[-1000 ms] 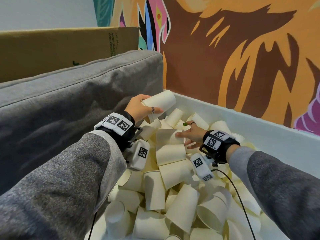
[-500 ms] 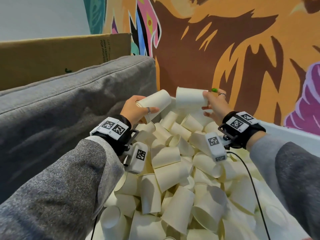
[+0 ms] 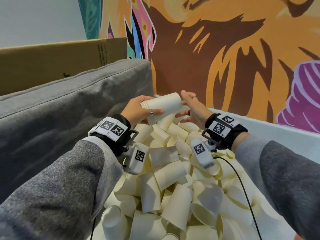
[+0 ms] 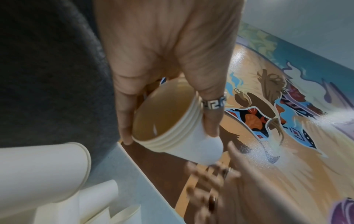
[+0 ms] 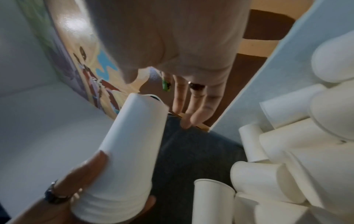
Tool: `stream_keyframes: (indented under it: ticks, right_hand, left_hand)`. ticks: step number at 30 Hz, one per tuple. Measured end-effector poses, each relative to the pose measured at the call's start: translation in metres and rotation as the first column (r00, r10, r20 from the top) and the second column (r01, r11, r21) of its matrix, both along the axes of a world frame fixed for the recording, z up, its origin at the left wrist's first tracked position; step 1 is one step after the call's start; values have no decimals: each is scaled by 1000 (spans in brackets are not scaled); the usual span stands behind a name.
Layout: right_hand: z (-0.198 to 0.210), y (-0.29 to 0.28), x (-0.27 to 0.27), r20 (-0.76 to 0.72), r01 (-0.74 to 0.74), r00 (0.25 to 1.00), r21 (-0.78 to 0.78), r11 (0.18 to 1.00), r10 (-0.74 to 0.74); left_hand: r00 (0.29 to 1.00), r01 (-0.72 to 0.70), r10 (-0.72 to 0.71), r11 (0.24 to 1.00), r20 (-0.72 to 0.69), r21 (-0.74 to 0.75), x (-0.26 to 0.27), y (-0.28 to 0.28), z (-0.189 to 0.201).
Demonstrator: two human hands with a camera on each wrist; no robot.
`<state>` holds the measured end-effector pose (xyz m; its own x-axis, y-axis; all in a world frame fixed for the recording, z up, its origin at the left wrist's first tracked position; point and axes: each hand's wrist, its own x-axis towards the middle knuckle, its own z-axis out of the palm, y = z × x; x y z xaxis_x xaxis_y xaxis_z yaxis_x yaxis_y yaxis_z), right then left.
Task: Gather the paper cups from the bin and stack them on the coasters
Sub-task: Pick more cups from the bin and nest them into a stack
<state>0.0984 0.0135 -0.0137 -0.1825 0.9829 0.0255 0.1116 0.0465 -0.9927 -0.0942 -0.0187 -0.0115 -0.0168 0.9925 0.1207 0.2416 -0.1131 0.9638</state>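
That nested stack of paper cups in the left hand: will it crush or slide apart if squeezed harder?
The nested cup stack probably resists crushing better than a single cup, since several rims sit layered together. It looks light: the left hand holds it alone at the rim end. Held sideways, smooth walls might let cups slip out.

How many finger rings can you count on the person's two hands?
3. A patterned band sits on the thumb of the left hand, which holds the nested cups. A thin band and a dark ring are on the right hand. Others may be hidden.
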Motion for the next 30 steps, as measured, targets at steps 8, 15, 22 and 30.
stream_keyframes:
  ticks: [8, 15, 22, 30]
  right_hand:
    - [-68, -9, 11, 606, -154, 719, -340, 928, 341]
    - [-84, -13, -2, 531, -215, 738, -401, 891, 417]
    - [-91, -8, -2, 502, -205, 770, -389, 898, 393]
    - [-83, -1, 12, 345, -145, 915, -203, 968, 210]
  left_hand:
    - [994, -108, 108, 994, -6, -35, -21, 1, -10]
    - [992, -123, 121, 991, -28, -53, -26, 0, -13]
    - [991, -127, 125, 990, -47, -57, -26, 1, -16]
    - [992, -124, 123, 992, -43, -29, -25, 0, -14]
